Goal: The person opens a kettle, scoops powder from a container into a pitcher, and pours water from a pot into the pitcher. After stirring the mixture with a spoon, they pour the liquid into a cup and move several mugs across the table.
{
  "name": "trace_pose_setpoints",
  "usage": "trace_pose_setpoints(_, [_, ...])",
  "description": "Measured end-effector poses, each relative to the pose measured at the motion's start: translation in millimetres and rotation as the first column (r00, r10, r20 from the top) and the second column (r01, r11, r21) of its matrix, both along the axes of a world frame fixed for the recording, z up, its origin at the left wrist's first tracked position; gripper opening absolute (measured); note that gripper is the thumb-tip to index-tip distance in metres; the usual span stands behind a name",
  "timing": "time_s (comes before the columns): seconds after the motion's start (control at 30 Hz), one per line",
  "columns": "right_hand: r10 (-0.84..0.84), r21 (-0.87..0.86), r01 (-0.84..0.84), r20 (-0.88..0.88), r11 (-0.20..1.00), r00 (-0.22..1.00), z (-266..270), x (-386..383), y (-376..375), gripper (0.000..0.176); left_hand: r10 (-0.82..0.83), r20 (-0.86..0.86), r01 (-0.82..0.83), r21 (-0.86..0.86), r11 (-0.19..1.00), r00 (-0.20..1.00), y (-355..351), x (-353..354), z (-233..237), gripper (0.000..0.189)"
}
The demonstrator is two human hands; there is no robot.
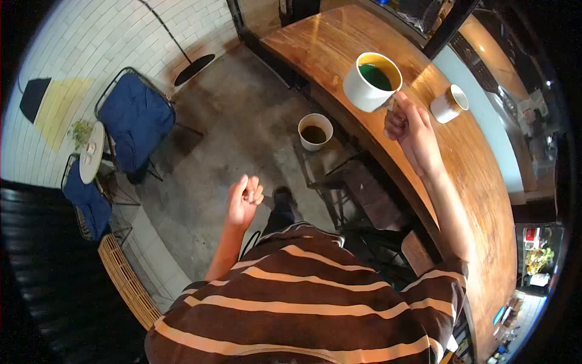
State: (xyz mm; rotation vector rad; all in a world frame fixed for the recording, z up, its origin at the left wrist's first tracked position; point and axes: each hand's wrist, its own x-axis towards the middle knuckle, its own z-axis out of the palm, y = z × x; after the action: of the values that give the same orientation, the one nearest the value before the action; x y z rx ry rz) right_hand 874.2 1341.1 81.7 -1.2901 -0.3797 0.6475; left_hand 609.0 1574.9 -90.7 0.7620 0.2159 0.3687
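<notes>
R hand (412, 124) fingers clamped on big white mug (361, 90) by handle, L hand (244, 200) fingers curled together.

The bottom edge cuts off the striped shirt (291, 306).

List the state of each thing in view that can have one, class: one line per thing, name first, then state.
Large mug: held by its handle, uncovered, dark green inside
Small cup: uncovered, on the counter, contents not visible
White tub: uncovered, dark inside
Right hand: closed on the large mug's handle
Left hand: curled, nothing visible in it
Large blue chair: unoccupied
Potted plant: green, leafy
</notes>
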Motion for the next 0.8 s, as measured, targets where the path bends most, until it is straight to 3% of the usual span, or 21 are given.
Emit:
trace_pose_setpoints(0.1, [-0.074, 0.040, 0.073, 0.016, 0.997, 0.997, -4.2, 37.7, 38.5, 0.035, -0.063, 0.045, 0.064, -0.029, 0.998, 0.997, 47.2, 46.3, 12.9, 0.050])
trace_pose_setpoints(0.37, [-0.224, 0.014, 0.224, -0.004, 0.974, 0.975, -38.4, 129.0, 96.5, 0.038, -0.203, 0.031, 0.199, 0.103, 0.975, 0.979, 136.4, 117.5, 21.3, 0.051])
trace_pose_setpoints(0.8, [-0.348, -0.069, 0.344, -0.047, 0.936, 0.936, -69.8, 174.0, 110.2, 0.038, -0.262, -0.004, 0.261, 0.087, 0.961, 0.965, 181.5, 152.7, 1.2, 0.051])
